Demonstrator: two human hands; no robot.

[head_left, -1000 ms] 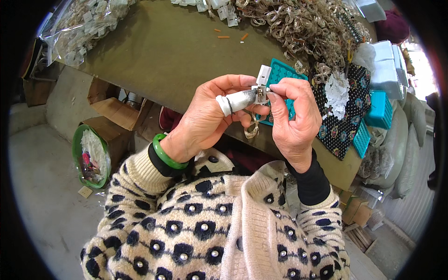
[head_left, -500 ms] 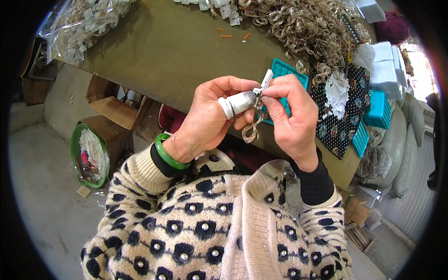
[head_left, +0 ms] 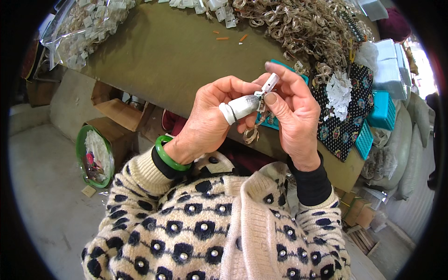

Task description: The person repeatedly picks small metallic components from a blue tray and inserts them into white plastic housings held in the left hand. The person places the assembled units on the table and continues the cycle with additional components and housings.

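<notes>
My left hand (head_left: 200,112) has a white cover, smudged dark at the tip, over its thumb. Between that thumb and the fingers it pinches a small white plastic case (head_left: 270,82), whose narrow lid part sticks up to the upper right. A loop of clear, coppery wire (head_left: 251,135) hangs below the case by the left fingers. My right hand (head_left: 298,116) meets the case from the other side, thumb pressed to it, index finger raised past the lid. Some of its fingertips are hidden behind the case. Under the hands lies a turquoise tray (head_left: 269,122), partly covered.
A heap of coiled wires (head_left: 298,28) covers the table's far right. White cases (head_left: 224,11) and a filled clear bag (head_left: 88,32) lie along the far side. White scraps (head_left: 338,95) rest on a patterned cloth (head_left: 333,140), beside turquoise trays (head_left: 382,109). A green basin (head_left: 95,154) stands lower left.
My right index finger has straightened and lifted upward from the case, while its thumb stays against it. The white lid part now shows more fully. My left hand has hardly moved.
</notes>
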